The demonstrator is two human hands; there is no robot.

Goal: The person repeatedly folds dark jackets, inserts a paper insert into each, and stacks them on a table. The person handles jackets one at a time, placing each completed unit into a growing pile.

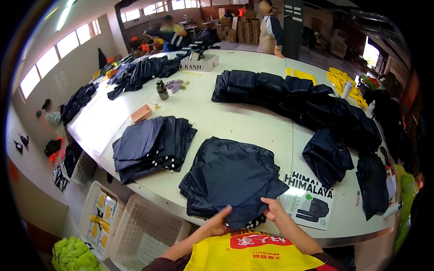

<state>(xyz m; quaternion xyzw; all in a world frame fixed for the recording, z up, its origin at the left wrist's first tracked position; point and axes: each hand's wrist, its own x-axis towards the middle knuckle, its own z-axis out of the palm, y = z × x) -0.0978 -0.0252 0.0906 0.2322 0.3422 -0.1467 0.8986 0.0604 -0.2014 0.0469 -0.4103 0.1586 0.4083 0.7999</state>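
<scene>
A pile of folded dark navy garments (233, 169) lies on the white table right in front of me. Both hands are at its near edge, on the top piece, whose corner points toward me. My left hand (219, 222) grips the cloth left of that corner, thumb on top and the other fingers partly hidden. On the other side of the corner, my right hand (273, 209) pinches the edge between thumb and fingers. Small black-and-white checked bits show under the corner. To the left sits a second pile of folded dark garments (151, 147), with white tags along its edge.
Long dark stacks (280, 92) curve across the right side. Printed sheets with a jacket picture (314, 205) lie beside my right hand. A bottle (162, 90), an orange-pink tray (141, 114) and a white box (199, 63) stand farther off. Plastic crates (147, 230) are below left. Other people stand around the table.
</scene>
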